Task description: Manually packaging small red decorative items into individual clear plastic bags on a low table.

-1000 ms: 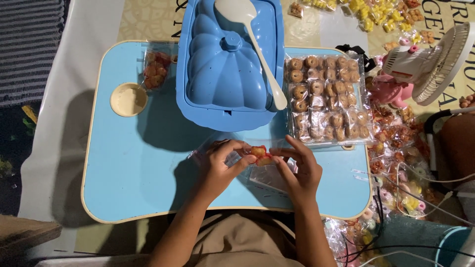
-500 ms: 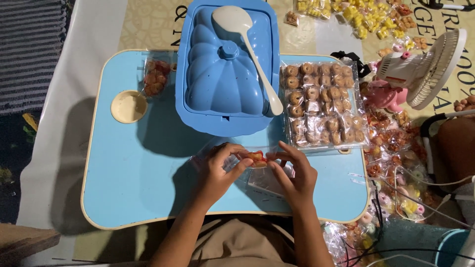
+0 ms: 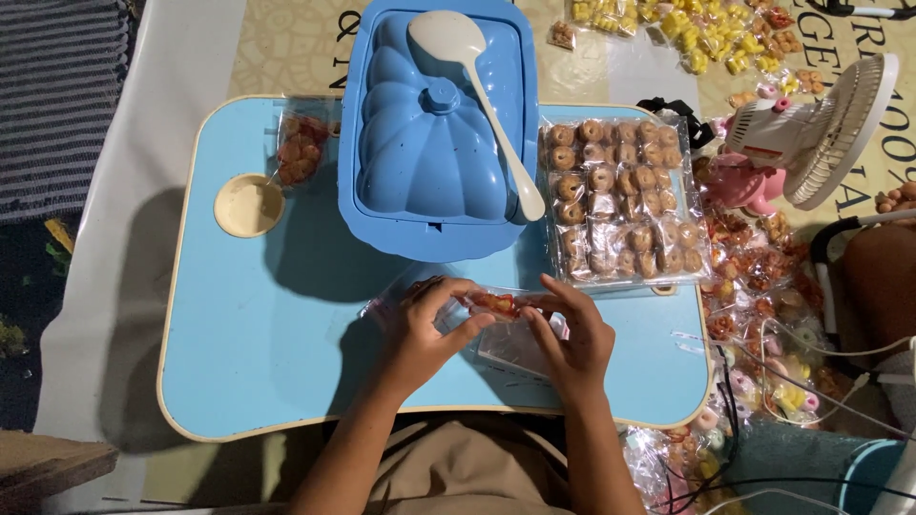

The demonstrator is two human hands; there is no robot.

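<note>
I'm pinching a small clear plastic packet of reddish snacks [image 3: 496, 304] between left hand [image 3: 425, 334] and right hand [image 3: 572, 339], sealing it; next needs firm pressing along its edge.

A light blue low table [image 3: 239, 372] with rounded corners sits on a pale printed floor mat [image 3: 286, 48] — dark striped fabric [image 3: 57, 86] at left, a small white fan [image 3: 821, 124] at right.

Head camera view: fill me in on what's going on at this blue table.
A person's left hand and right hand pinch a small clear packet of reddish snacks over the blue lap table. Behind it sit a lidded blue container with a white ladle on top and a stack of bagged cookies.
</note>
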